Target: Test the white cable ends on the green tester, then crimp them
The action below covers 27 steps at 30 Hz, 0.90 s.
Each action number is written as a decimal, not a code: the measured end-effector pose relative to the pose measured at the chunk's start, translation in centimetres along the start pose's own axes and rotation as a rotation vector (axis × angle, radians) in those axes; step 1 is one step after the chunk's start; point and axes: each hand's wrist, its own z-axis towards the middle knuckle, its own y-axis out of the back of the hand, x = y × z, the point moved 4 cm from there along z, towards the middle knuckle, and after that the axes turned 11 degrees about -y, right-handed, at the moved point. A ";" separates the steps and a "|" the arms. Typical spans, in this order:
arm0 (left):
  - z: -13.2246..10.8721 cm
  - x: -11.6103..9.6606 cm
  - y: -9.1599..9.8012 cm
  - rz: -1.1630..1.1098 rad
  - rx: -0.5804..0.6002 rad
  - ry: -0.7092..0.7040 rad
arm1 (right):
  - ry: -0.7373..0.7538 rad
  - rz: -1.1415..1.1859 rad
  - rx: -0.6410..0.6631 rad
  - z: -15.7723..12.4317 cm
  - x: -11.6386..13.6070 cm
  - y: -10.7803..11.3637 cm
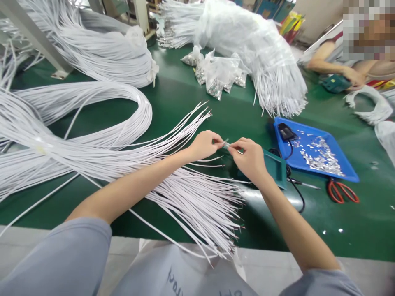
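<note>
My left hand [204, 144] is closed in a pinch on what looks like the end of a white cable, above a fanned bundle of white cables [197, 193]. Fingertip to fingertip with it, my right hand [249, 158] pinches a small pale, shiny piece [226, 145]. Its exact kind is too small to make out. The loose cable ends show dark or reddish tips and spread toward the table's front edge. Beneath and beside my right hand sits a green device [277, 167], partly hidden by the hand.
A blue tray [348, 174] holds small silvery pieces and a black box. Red-handled scissors [342, 192] and a pen-like tool [304, 183] lie nearby. Bags of metal parts [216, 78] and wrapped cable bundles [247, 37] stand behind. Another person's hand [354, 77] is at the right.
</note>
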 end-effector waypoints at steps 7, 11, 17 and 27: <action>-0.5 0.8 -0.5 -0.061 0.049 0.176 | 0.077 -0.605 0.081 -0.4 -1.6 1.1; -0.6 0.6 -0.4 -0.097 0.057 0.244 | 0.053 -0.693 0.182 0.0 -1.8 0.0; -0.7 0.4 -0.6 -0.153 0.107 0.320 | -0.020 -0.550 0.185 1.2 -2.4 -0.4; -0.9 1.2 -1.0 -0.020 0.156 0.300 | 0.031 -0.391 0.168 1.2 -1.6 -0.9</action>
